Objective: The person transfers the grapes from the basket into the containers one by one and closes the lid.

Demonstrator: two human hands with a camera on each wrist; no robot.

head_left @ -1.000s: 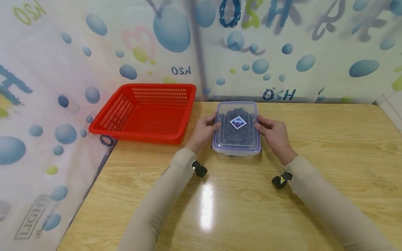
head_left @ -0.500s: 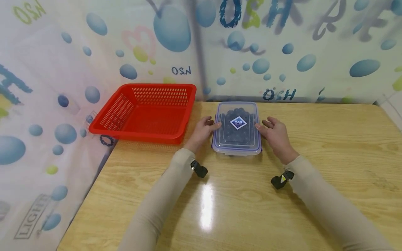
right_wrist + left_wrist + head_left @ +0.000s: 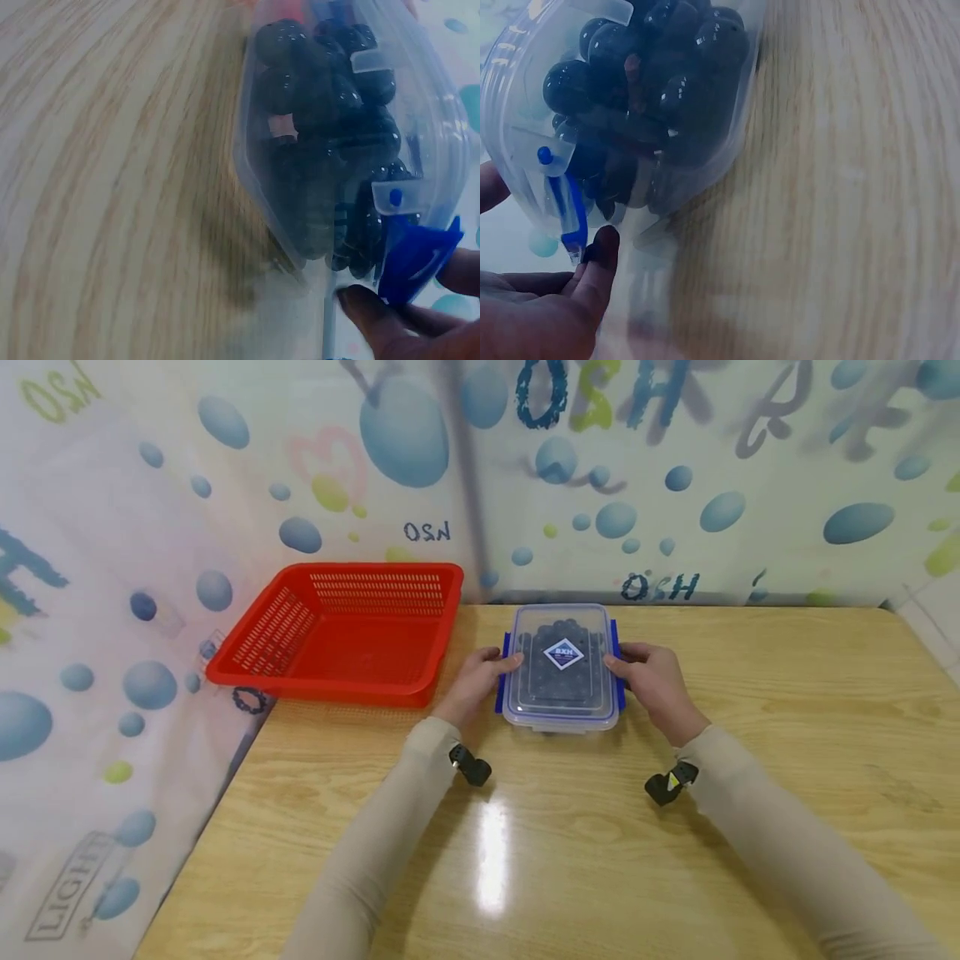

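Observation:
A clear lidded food container (image 3: 561, 702) with a blue seal and a diamond label stands on the table, filled with dark, shiny, grape-like balls (image 3: 679, 101). Its blue side latches (image 3: 420, 259) stick outward on both sides. My left hand (image 3: 476, 681) holds the container's left side, thumb on the lid edge and fingertips at the left latch (image 3: 571, 214). On the opposite side my right hand (image 3: 660, 681) does the same, its thumb on the lid rim and fingers by the right latch. In the head view, the other fingers are partly hidden behind the latches.
To the left of the container sits a red perforated plastic basket (image 3: 352, 689) on the wooden table (image 3: 562, 843). A patterned curtain (image 3: 525, 502) hangs right behind the table's back edge. Both sleeved wrists carry small black cameras (image 3: 471, 766).
Both side latches have swung outward and now show as blue flaps. The fingers of both hands have moved in against them. The whole view has shifted slightly.

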